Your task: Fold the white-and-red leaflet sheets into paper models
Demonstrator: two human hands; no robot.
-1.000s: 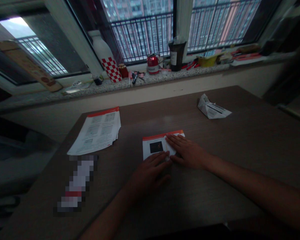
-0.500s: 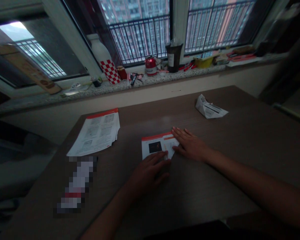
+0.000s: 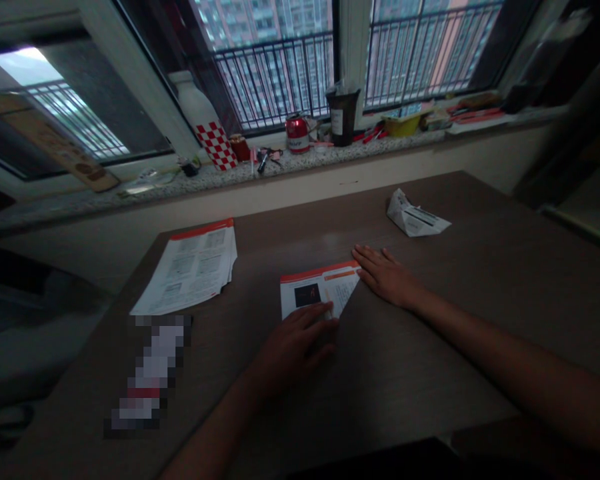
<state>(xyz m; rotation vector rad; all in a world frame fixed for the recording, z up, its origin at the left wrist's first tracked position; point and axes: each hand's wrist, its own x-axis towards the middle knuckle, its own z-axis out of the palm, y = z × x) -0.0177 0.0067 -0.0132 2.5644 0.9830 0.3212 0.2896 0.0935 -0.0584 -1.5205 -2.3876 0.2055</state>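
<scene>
A folded sheet of printed paper [image 3: 314, 287] lies on the table in front of me, with an orange-red strip along its far edge and a slanted right side. My left hand [image 3: 305, 337] rests on its near part, fingers extended, hiding the lower edge. At the sheet's far right corner is my right hand [image 3: 383, 275], laid flat with fingers stretched out. Its fingertips are at or just beside that corner; whether they touch the paper I cannot tell. Farther back to the right sits a folded paper shape [image 3: 414, 217], standing partly up from the table.
A stack of printed sheets [image 3: 193, 267] lies at the table's left, with a pixelated object [image 3: 153, 373] nearer me. Along the windowsill stand a checkered bottle [image 3: 205, 123], a red can [image 3: 297, 135], a dark cup [image 3: 343, 117] and a yellow container [image 3: 403, 125].
My right hand has slid outward to the right along the paper's far corner, uncovering the slanted edge. My left hand stays on the sheet. The whole view has shifted slightly.
</scene>
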